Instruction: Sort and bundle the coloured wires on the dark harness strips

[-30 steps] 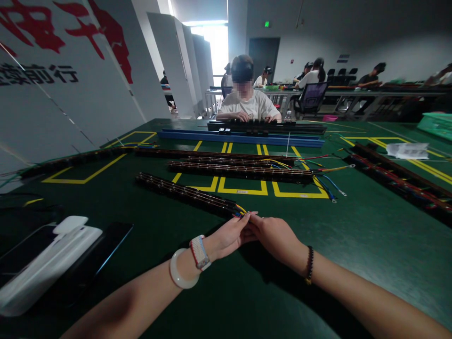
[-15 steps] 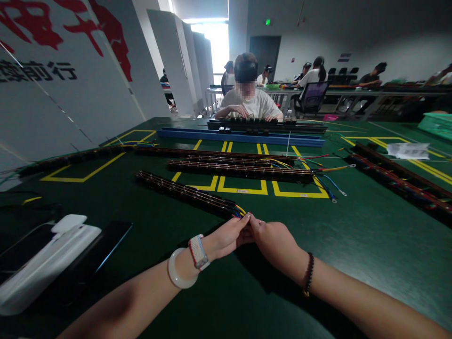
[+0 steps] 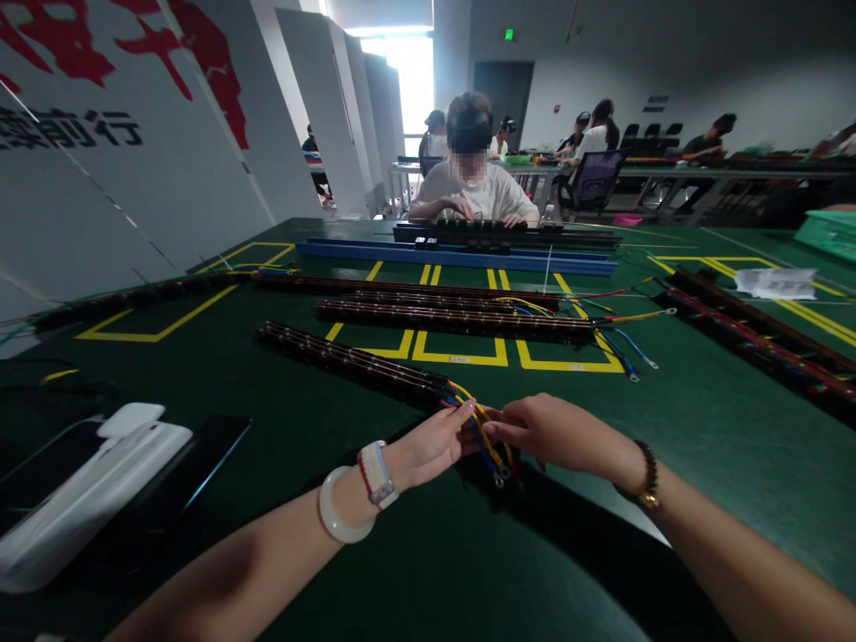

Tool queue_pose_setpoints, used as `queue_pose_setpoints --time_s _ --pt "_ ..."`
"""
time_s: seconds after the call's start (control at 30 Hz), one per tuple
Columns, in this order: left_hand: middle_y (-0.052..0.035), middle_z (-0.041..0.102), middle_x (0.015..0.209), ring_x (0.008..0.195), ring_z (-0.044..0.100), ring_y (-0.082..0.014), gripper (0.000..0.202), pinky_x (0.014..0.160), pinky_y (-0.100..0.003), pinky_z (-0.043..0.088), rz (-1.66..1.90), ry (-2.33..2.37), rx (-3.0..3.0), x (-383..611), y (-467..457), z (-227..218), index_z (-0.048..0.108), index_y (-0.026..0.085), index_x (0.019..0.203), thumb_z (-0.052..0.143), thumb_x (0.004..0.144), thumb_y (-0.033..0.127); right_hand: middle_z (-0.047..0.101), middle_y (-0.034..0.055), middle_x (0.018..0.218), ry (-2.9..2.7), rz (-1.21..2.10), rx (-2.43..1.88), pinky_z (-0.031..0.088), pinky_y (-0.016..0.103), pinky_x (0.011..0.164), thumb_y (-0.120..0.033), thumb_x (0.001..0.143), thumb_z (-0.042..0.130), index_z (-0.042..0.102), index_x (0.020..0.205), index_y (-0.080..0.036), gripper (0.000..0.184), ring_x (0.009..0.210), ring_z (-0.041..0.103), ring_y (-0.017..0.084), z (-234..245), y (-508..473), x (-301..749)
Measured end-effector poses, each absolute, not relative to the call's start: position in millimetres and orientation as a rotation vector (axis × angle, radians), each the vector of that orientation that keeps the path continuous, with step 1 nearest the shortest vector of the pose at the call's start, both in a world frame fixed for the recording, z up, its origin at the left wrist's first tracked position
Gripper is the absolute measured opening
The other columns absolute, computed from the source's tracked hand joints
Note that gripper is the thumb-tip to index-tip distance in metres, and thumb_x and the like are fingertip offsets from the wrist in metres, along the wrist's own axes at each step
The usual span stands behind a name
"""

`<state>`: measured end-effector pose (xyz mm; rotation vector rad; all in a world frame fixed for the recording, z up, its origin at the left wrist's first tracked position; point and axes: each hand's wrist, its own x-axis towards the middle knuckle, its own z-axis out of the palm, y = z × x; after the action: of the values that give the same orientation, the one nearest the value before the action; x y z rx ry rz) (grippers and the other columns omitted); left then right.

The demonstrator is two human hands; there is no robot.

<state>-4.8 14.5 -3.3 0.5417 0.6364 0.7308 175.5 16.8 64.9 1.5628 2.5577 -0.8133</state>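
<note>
The left hand [image 3: 434, 448] pinches a bundle of wires [image 3: 488, 453] between thumb and fingers, just beyond the near right end of a dark strip [image 3: 354, 361]. The wires, yellow, blue and red, bend over the fingers toward the near side, with ring lugs [image 3: 500, 476] at their ends. The right hand [image 3: 545, 434] is just right of them, fingers loosely bent and touching the bundle; whether it grips a wire cannot be told.

The strip lies slantwise on the green bench [image 3: 401, 571], its left end farther away. Beyond it are more strips [image 3: 461, 319] over yellow tape [image 3: 539, 366], some with wires at the right end, then a blue rail [image 3: 455, 259]. At the far edge a co-worker [image 3: 478, 198] has both hands at a black rail. Near left, a phone [image 3: 218, 450] lies beside a white device [image 3: 127, 481].
</note>
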Motion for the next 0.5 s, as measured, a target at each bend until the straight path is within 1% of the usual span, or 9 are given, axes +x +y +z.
queue_pose_setpoints --time_s 0.07,0.13,0.2,0.27,0.3,0.37,0.43,0.5 --pt "-0.011 0.067 0.098 0.097 0.061 -0.0169 0.021 0.095 -0.034 0.042 0.733 0.625 0.543 -5 14 -1 0.062 0.011 0.096 0.049 0.09 0.027 0.062 0.0032 0.059 2.463 -1.198 1.451 0.033 0.021 0.043 -0.051 0.087 0.046 0.062 0.072 -0.017 0.041 0.046 0.052 0.01 59 21 179" --pt "-0.0114 0.066 0.1 0.098 0.061 -0.017 0.022 0.095 -0.034 0.042 0.74 0.621 0.545 -5 15 0 0.062 0.011 0.098 0.049 0.09 0.027 0.062 0.0025 0.061 2.366 -1.493 1.381 0.037 0.021 0.044 -0.051 0.086 0.049 0.062 0.074 -0.016 0.04 0.048 0.054 0.011 54 27 183" --pt "-0.0121 0.066 0.101 0.097 0.062 -0.0171 0.022 0.095 -0.034 0.042 0.742 0.627 0.551 -5 15 0 0.061 0.011 0.098 0.048 0.09 0.027 0.062 0.0021 0.061 2.303 -1.645 1.382 0.041 0.021 0.046 -0.053 0.084 0.05 0.062 0.076 -0.015 0.04 0.05 0.054 0.01 49 36 189" --pt "-0.014 0.066 0.102 0.097 0.062 -0.0182 0.025 0.095 -0.036 0.042 0.728 0.627 0.554 -6 15 0 0.061 0.009 0.095 0.047 0.091 0.028 0.06 0.0015 0.06 2.286 -1.708 1.447 0.041 0.021 0.047 -0.054 0.083 0.05 0.063 0.078 -0.014 0.042 0.049 0.053 0.01 42 47 197" --pt "-0.015 0.066 0.101 0.096 0.063 -0.019 0.027 0.094 -0.037 0.043 0.715 0.628 0.555 -7 16 0 0.061 0.008 0.093 0.046 0.091 0.03 0.059 0.001 0.058 2.3 -1.697 1.51 0.04 0.021 0.047 -0.054 0.083 0.05 0.063 0.079 -0.014 0.043 0.048 0.051 0.009 38 54 201" --pt "-0.0149 0.066 0.095 0.091 0.064 -0.0201 0.03 0.091 -0.038 0.044 0.675 0.651 0.56 -8 15 1 0.06 0.008 0.087 0.045 0.091 0.034 0.057 0.0004 0.057 2.399 -1.536 1.703 0.036 0.021 0.046 -0.054 0.083 0.049 0.065 0.083 -0.014 0.044 0.047 0.048 0.009 28 66 209" --pt "-0.0113 0.066 0.084 0.083 0.065 -0.0187 0.032 0.086 -0.037 0.046 0.645 0.705 0.566 -10 15 4 0.058 0.01 0.082 0.045 0.091 0.038 0.059 0.0014 0.059 2.561 -1.236 1.891 0.033 0.022 0.047 -0.053 0.083 0.049 0.067 0.085 -0.013 0.043 0.049 0.048 0.01 18 75 213" --pt "-0.0067 0.064 0.073 0.075 0.064 -0.0161 0.031 0.081 -0.033 0.047 0.643 0.753 0.57 -11 14 7 0.056 0.012 0.079 0.044 0.091 0.039 0.063 0.0031 0.066 2.727 -0.951 1.995 0.032 0.023 0.051 -0.05 0.084 0.05 0.068 0.084 -0.014 0.041 0.055 0.051 0.012 9 80 213"
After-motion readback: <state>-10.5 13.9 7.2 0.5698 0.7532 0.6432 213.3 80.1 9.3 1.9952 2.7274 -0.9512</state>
